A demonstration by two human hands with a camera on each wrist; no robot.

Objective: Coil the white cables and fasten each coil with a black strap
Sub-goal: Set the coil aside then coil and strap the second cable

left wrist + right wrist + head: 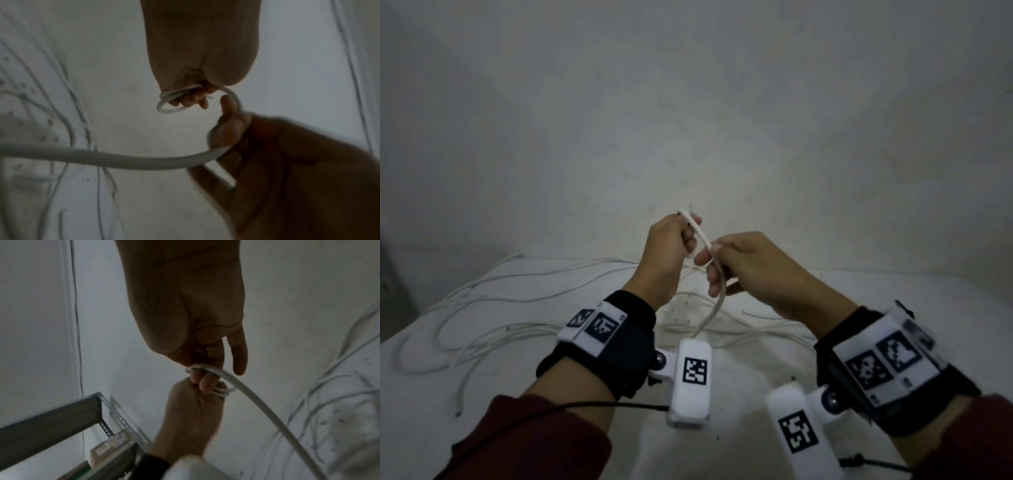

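My left hand (pixel 683 240) is raised above the table and grips a small coil of white cable (pixel 170 110) wound round its curled fingers. From the coil the white cable (pixel 702 236) runs straight to my right hand (pixel 717 270), which pinches it between thumb and fingers just right of the left hand. Below the right hand the cable (pixel 257 400) hangs down toward the table. In the right wrist view the coil (pixel 223 390) sits against the left hand (pixel 193 404). No black strap shows in any view.
Several loose white cables (pixel 500 298) sprawl over the white table (pixel 756 394), mostly at the left and middle. A bare wall rises behind the table. A grey metal shelf frame (pixel 51 423) stands at the left side.
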